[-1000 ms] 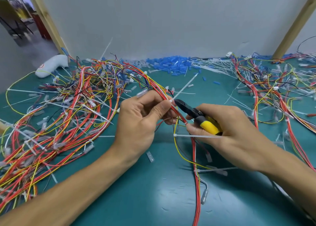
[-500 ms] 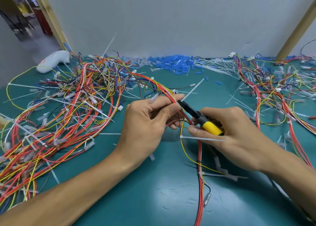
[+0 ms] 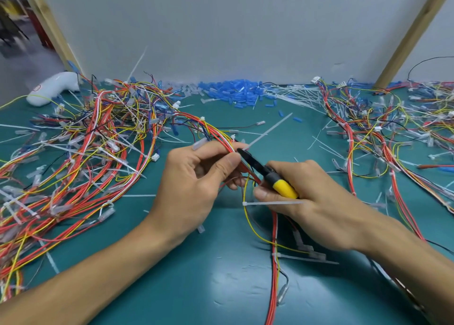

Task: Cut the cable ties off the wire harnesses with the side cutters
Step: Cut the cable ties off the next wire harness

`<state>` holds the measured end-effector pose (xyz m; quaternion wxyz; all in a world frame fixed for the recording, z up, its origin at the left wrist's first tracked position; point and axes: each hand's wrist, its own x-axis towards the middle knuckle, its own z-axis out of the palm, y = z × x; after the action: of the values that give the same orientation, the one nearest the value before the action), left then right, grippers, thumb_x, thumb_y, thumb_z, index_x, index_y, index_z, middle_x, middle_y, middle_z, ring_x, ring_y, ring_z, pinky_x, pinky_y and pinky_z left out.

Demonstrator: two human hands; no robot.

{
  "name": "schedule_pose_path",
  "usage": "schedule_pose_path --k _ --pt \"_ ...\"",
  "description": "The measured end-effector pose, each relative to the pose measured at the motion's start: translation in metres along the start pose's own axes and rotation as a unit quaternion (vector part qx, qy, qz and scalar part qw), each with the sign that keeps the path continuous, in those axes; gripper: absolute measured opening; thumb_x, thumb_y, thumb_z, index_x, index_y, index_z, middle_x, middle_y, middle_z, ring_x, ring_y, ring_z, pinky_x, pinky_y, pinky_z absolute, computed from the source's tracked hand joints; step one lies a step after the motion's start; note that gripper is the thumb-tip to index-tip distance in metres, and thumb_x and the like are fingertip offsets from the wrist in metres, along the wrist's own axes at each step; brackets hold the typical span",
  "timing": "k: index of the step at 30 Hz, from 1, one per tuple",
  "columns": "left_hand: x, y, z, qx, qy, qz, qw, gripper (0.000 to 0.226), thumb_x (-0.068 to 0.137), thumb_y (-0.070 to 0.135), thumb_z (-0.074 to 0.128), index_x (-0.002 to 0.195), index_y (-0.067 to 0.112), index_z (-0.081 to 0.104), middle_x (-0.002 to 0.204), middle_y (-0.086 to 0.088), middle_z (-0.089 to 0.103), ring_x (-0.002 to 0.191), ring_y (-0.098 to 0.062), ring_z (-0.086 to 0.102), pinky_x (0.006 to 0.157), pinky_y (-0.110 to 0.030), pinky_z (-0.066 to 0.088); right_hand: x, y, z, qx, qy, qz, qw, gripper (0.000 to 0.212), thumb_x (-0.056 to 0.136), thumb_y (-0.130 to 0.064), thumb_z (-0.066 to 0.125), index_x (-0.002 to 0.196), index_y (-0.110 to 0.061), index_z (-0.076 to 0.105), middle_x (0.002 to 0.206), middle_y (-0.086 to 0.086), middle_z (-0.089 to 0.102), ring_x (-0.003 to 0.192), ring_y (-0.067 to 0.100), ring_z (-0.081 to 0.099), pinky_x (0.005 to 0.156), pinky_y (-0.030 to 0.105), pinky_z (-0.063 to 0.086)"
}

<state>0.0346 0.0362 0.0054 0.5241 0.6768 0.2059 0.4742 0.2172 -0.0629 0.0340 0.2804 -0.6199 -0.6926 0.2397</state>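
Note:
My left hand [image 3: 196, 184] pinches a red, yellow and white wire harness [image 3: 274, 263] that runs from the pile on the left, through my fingers, and down toward me. My right hand [image 3: 312, 202] grips yellow-handled side cutters [image 3: 267, 175]. Their black jaws touch a white cable tie [image 3: 266, 132] on the harness, just past my left thumb; the tie's long tail sticks up to the right. A second tie [image 3: 270, 203] juts sideways below the cutters, under my right fingers.
A big tangle of harnesses [image 3: 81, 157] covers the left of the green table [image 3: 208, 288]; another tangle [image 3: 393, 138] lies at the right. Blue connector caps [image 3: 233, 92] and cut ties [image 3: 292, 93] sit at the back wall. A white tool [image 3: 52, 86] lies far left.
Both hands and the harness have shifted slightly forward and up. The cutter jaws have closed in on the cable tie beside my left thumb.

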Motion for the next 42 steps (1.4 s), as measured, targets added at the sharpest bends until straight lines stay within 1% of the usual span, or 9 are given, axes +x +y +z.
schedule_pose_path --k 5,13,17,21,23,28,33,38,42 --pt "-0.001 0.001 -0.001 0.021 -0.008 -0.001 1.000 0.016 0.096 0.006 0.061 0.099 0.001 0.076 0.080 -0.012 0.070 0.062 -0.019 0.067 0.058 -0.030 0.054 0.000 -0.001 0.001 0.009 0.008 -0.004 1.000 0.044 0.094 -0.048 0.060 0.073 -0.015 0.041 0.063 -0.004 0.032 0.062 0.011 0.025 0.053 0.030 0.027" --pt "0.000 0.001 -0.001 0.002 -0.005 -0.023 1.000 0.016 0.096 0.009 0.062 0.100 0.000 0.075 0.085 -0.019 0.071 0.066 -0.019 0.068 0.057 -0.029 0.054 0.001 0.000 0.002 0.018 0.020 -0.009 1.000 0.046 0.092 -0.050 0.062 0.073 -0.013 0.042 0.063 -0.001 0.032 0.061 0.011 0.026 0.053 0.031 0.027" --pt "0.004 0.004 -0.004 -0.067 0.016 -0.077 0.995 0.016 0.098 0.012 0.062 0.097 0.002 0.075 0.087 -0.018 0.073 0.071 -0.022 0.067 0.055 -0.029 0.053 0.007 0.004 0.004 0.111 0.079 0.013 0.991 0.043 0.092 -0.043 0.064 0.077 -0.006 0.049 0.062 -0.007 0.038 0.057 0.012 0.033 0.053 0.032 0.029" --pt "0.010 0.008 -0.011 -0.151 0.038 -0.139 0.978 0.016 0.101 0.013 0.057 0.102 0.001 0.067 0.088 -0.018 0.068 0.070 -0.023 0.069 0.056 -0.024 0.053 0.011 0.010 -0.002 0.299 0.124 0.065 0.944 0.032 0.088 -0.034 0.068 0.073 -0.015 0.047 0.061 -0.003 0.030 0.048 0.012 0.028 0.046 0.021 0.026" --pt "0.012 0.009 -0.013 -0.189 0.027 -0.150 0.970 0.014 0.100 0.011 0.056 0.109 0.002 0.064 0.091 -0.013 0.067 0.073 -0.022 0.070 0.060 -0.025 0.055 0.011 0.012 -0.004 0.319 0.132 0.072 0.936 0.033 0.088 -0.034 0.069 0.073 -0.017 0.045 0.064 0.002 0.028 0.049 0.013 0.026 0.045 0.021 0.026" --pt "0.013 0.009 -0.015 -0.223 -0.009 -0.154 0.962 0.044 0.084 0.004 0.058 0.128 0.003 0.062 0.097 -0.011 0.066 0.085 -0.027 0.068 0.067 -0.030 0.056 0.012 0.012 -0.001 0.235 0.154 0.039 0.959 0.031 0.088 -0.036 0.069 0.075 -0.013 0.054 0.061 -0.005 0.037 0.052 0.015 0.034 0.053 0.028 0.031" --pt "0.013 0.010 -0.013 -0.213 0.001 -0.151 0.965 0.048 0.087 0.008 0.068 0.135 0.009 0.060 0.097 -0.010 0.065 0.086 -0.024 0.065 0.069 -0.031 0.055 0.010 0.009 0.001 0.112 0.158 0.019 0.981 0.032 0.087 -0.041 0.068 0.080 -0.011 0.058 0.065 0.001 0.047 0.061 0.015 0.041 0.062 0.036 0.036" --pt "0.012 0.009 -0.009 -0.196 0.028 -0.144 0.970 0.052 0.080 0.006 0.079 0.129 0.007 0.061 0.090 -0.007 0.069 0.081 -0.021 0.069 0.070 -0.028 0.057 0.008 0.006 0.001 0.071 0.154 0.016 0.985 0.032 0.085 -0.043 0.069 0.082 -0.012 0.062 0.073 0.013 0.056 0.071 0.035 0.049 0.067 0.047 0.043" --pt "0.013 0.009 -0.010 -0.221 0.037 -0.148 0.963 0.047 0.080 -0.005 0.071 0.124 0.005 0.059 0.094 -0.013 0.071 0.087 -0.026 0.074 0.079 -0.026 0.057 0.007 0.007 0.001 0.097 0.152 0.029 0.983 0.030 0.087 -0.040 0.069 0.080 -0.013 0.062 0.066 0.006 0.056 0.062 0.027 0.049 0.060 0.037 0.040"
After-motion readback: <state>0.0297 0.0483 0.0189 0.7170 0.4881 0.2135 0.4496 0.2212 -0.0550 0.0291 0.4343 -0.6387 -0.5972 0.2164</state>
